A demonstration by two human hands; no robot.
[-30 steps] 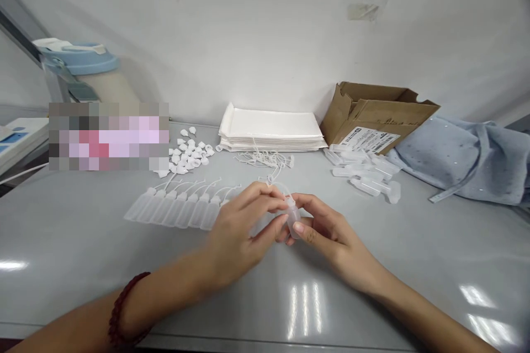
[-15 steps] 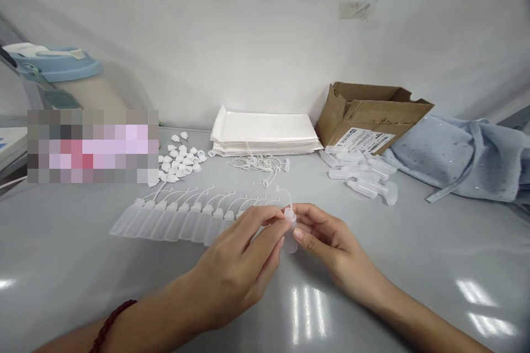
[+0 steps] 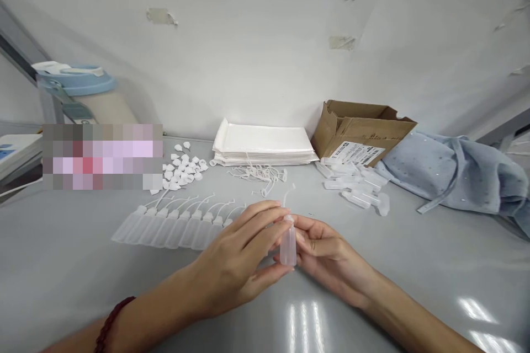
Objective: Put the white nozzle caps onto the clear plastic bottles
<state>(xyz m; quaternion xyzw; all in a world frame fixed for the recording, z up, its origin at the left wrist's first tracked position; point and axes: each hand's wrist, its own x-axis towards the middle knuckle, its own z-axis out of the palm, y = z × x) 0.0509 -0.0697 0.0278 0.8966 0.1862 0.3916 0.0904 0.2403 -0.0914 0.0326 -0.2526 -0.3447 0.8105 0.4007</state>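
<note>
A small translucent squeeze bottle (image 3: 289, 248) stands upright between my hands, a thin curved strap rising from its neck. My left hand (image 3: 244, 245) grips it from the left, fingers at the neck and thumb near the base. From the right, my right hand (image 3: 327, 248) closes on its side with thumb and fingers. To the left lies a row of similar bottles (image 3: 165, 229) with straps at their necks, its right end hidden behind my left hand. Loose white straps (image 3: 259, 174) lie tangled beyond my hands, and a heap of white pointed caps (image 3: 182, 168) sits left of them.
Bottles without straps (image 3: 360, 185) lie piled at right, before an open cardboard box (image 3: 364, 127). White padded envelopes (image 3: 265, 143) are stacked by the wall. Blue cloth (image 3: 455, 176) lies far right. A blue-lidded tumbler (image 3: 86, 83) and a blurred-out patch are at left.
My left thumb has moved down to the bottle's base, and more of the bottle now shows. The strap leans right instead of left. The camera view has tilted up slightly.
</note>
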